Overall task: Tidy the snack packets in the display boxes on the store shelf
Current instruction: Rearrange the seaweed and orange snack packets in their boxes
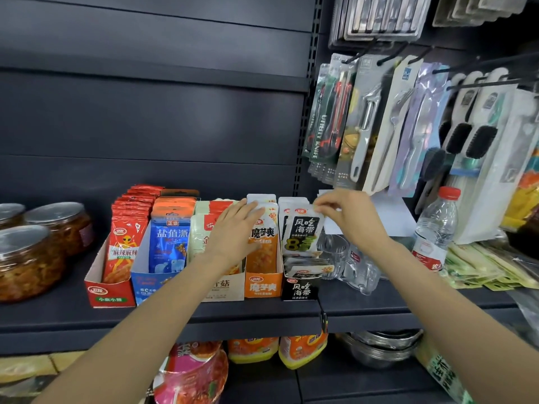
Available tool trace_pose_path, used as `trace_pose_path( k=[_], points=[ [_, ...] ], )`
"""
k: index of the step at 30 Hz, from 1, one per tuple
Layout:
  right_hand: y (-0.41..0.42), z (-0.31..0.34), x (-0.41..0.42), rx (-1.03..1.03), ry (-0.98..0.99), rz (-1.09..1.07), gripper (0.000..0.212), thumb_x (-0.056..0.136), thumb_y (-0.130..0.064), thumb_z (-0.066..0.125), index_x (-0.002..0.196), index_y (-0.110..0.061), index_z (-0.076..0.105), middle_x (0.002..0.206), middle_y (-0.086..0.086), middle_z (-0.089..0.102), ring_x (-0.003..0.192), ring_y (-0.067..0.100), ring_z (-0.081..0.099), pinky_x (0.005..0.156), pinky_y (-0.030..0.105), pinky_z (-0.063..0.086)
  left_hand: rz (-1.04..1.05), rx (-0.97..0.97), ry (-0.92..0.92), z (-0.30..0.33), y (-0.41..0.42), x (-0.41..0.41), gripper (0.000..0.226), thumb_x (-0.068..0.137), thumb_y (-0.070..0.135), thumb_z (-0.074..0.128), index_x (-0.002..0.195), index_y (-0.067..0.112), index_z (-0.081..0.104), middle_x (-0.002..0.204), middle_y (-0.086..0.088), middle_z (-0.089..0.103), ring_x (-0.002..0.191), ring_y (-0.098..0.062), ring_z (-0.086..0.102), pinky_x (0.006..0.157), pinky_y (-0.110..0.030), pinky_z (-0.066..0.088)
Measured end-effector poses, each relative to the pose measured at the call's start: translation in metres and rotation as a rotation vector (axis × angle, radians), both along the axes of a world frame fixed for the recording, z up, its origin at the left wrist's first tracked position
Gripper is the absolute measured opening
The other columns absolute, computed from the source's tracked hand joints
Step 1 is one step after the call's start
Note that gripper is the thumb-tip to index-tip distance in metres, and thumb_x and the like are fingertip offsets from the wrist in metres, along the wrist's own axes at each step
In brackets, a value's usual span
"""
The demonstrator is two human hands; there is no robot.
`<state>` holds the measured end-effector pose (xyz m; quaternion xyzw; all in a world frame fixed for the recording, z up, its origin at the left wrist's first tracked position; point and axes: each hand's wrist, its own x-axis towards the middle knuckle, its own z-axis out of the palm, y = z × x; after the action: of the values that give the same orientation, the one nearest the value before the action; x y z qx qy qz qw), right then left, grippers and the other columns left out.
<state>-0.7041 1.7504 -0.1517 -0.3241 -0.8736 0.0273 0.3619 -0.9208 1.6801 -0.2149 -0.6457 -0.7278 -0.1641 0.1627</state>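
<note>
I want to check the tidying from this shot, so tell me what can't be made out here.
All in the head view:
- Cream box: its front packets and part of its label are hidden by the left hand and forearm.
- Black-and-white packet: its top right corner is covered by the right hand fingers.
- Packets behind each box's front row: hidden by the front packets.
- Jars: cut off by the left edge.
- Small print on the box fronts: too small to read.

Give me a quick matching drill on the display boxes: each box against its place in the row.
Boxes:
1. red box
2. blue box
3. orange box
4. black box

Places:
A. far right end of the row
B. far left end, nearest the jars
C. second from left
D. directly left of the black one

Pairs: 1-B, 2-C, 3-D, 4-A
</note>
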Motion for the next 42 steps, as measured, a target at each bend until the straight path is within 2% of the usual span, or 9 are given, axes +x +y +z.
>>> trace_pose_path(
  k=[6,10,13,16,19,23,32,38,42],
  points=[
    [0.008,-0.022,-0.009,-0.297,-0.334,0.070,0.012,0.091,-0.013,0.059,0.090,-0.013,0.071,0.087,0.000,0.067,0.079,0.015,0.062,0.072,0.022,0.043,-0.027,-0.002,-0.011,0.001,-0.001,-0.003,0.078,0.087,0.045,0.061,0.149,0.028,0.019,0.158,0.006,0.013,0.146,-0.014,0.005,0.117,-0.032,0.005],
    [0.011,-0.022,-0.005,-0.419,-0.310,0.118,0.007,0.088,-0.017,0.064,0.085,-0.017,0.071,0.086,-0.004,0.068,0.074,0.002,0.057,0.063,0.007,0.037,-0.032,-0.006,-0.022,0.000,-0.001,-0.005,0.080,0.085,0.046,0.063,0.149,0.028,0.019,0.158,0.007,0.014,0.146,-0.014,0.006,0.117,-0.032,0.007],
    [0.011,-0.018,-0.004,-0.504,-0.331,0.158,0.006,0.085,-0.024,0.068,0.084,-0.020,0.072,0.076,-0.012,0.065,0.062,-0.008,0.056,0.056,0.006,0.037,-0.033,-0.005,-0.025,0.000,-0.001,-0.005,0.080,0.086,0.047,0.062,0.149,0.028,0.018,0.158,0.007,0.014,0.146,-0.014,0.006,0.117,-0.032,0.007],
    [0.017,-0.016,-0.009,-0.426,-0.265,0.119,0.012,0.088,-0.026,0.064,0.092,-0.019,0.072,0.083,-0.011,0.066,0.069,-0.008,0.055,0.067,0.013,0.040,-0.040,-0.005,-0.020,0.001,0.000,-0.006,0.080,0.085,0.048,0.062,0.149,0.028,0.020,0.158,0.007,0.015,0.146,-0.014,0.007,0.117,-0.033,0.008],
    [0.029,-0.018,-0.022,-0.258,-0.172,0.007,0.023,0.091,-0.024,0.060,0.112,-0.015,0.067,0.108,0.001,0.066,0.094,0.013,0.059,0.085,0.026,0.045,-0.051,0.006,-0.015,0.003,0.000,-0.008,0.077,0.085,0.050,0.061,0.149,0.027,0.023,0.157,0.007,0.019,0.145,-0.014,0.011,0.117,-0.033,0.012],
    [0.043,-0.018,-0.042,-0.129,-0.206,-0.092,0.031,0.093,-0.022,0.056,0.123,-0.016,0.058,0.122,0.008,0.055,0.105,0.025,0.056,0.087,0.036,0.047,-0.052,-0.001,-0.004,0.005,0.001,-0.010,0.076,0.085,0.051,0.060,0.148,0.028,0.023,0.157,0.008,0.019,0.144,-0.013,0.012,0.116,-0.033,0.013],
    [0.049,-0.020,-0.060,-0.095,-0.211,-0.129,0.009,0.090,-0.012,0.060,0.095,-0.012,0.067,0.097,0.006,0.057,0.091,0.025,0.057,0.074,0.035,0.047,-0.071,-0.044,0.015,0.008,0.000,-0.015,0.079,0.084,0.053,0.060,0.148,0.028,0.023,0.157,0.009,0.019,0.143,-0.013,0.011,0.115,-0.034,0.015],
    [0.042,0.000,-0.036,-0.159,0.066,-0.074,0.013,0.087,-0.015,0.066,0.076,-0.023,0.065,0.079,-0.006,0.065,0.080,0.013,0.060,0.075,0.030,0.049,-0.054,-0.050,0.002,0.011,-0.001,-0.010,0.076,0.085,0.053,0.058,0.148,0.028,0.024,0.156,0.007,0.020,0.144,-0.015,0.011,0.116,-0.036,0.015],
    [0.030,0.012,-0.020,-0.113,0.143,-0.033,0.007,0.087,-0.019,0.065,0.081,-0.019,0.069,0.078,-0.007,0.065,0.074,0.009,0.058,0.069,0.023,0.044,-0.055,-0.068,-0.037,0.017,-0.006,-0.002,0.069,0.088,0.047,0.058,0.147,0.028,0.027,0.156,0.005,0.021,0.144,-0.017,0.011,0.116,-0.038,0.015]
  ],
)
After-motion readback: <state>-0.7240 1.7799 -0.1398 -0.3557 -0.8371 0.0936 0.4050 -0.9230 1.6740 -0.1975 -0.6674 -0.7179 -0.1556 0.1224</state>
